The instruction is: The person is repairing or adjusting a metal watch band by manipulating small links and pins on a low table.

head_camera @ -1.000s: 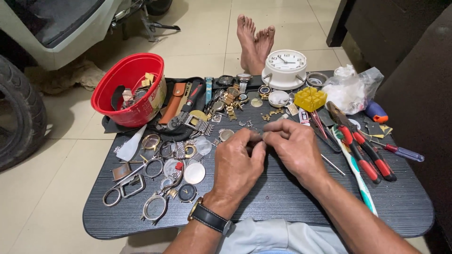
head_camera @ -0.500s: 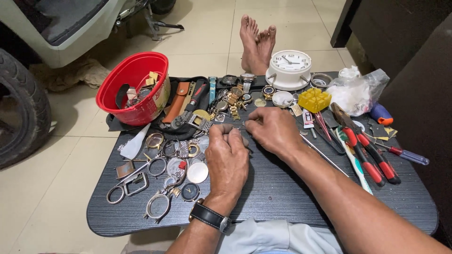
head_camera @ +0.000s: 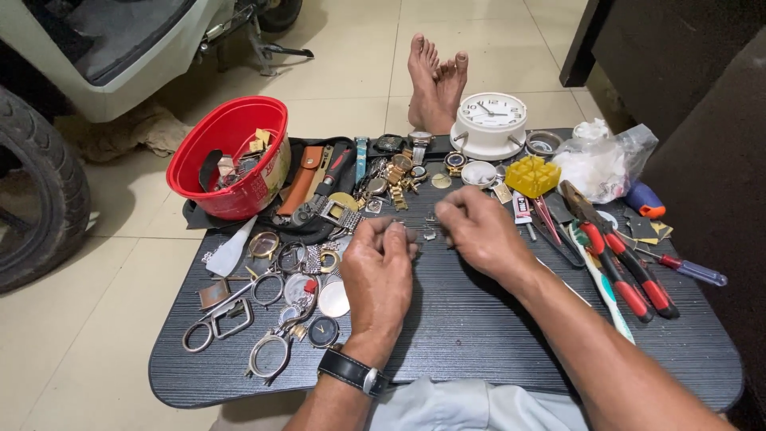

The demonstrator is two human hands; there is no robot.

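Note:
My left hand point(head_camera: 379, 271), with a black-strapped wristwatch point(head_camera: 351, 372) on the wrist, rests on the dark ribbed table point(head_camera: 479, 335). Its fingertips are pinched on a thin metal piece point(head_camera: 416, 233). My right hand point(head_camera: 479, 231) is just to the right, fingers curled downward beside small loose metal bits point(head_camera: 431, 235). What its fingertips hold is hidden. A pile of watches and metal bracelets point(head_camera: 391, 172) lies just beyond both hands.
A red bowl point(head_camera: 227, 156) of parts stands at the back left, a white clock point(head_camera: 491, 120) at the back. Red-handled pliers point(head_camera: 614, 259), a screwdriver point(head_camera: 690, 270) and a yellow block point(head_camera: 532, 174) lie right. Scissors point(head_camera: 227, 307) and watch parts lie left. Bare feet point(head_camera: 435, 76) rest beyond; a tyre point(head_camera: 36, 191) far left.
Both hands have shifted slightly away from me, toward the watch pile. They were pressed together over the thin piece; now there is a small gap between them.

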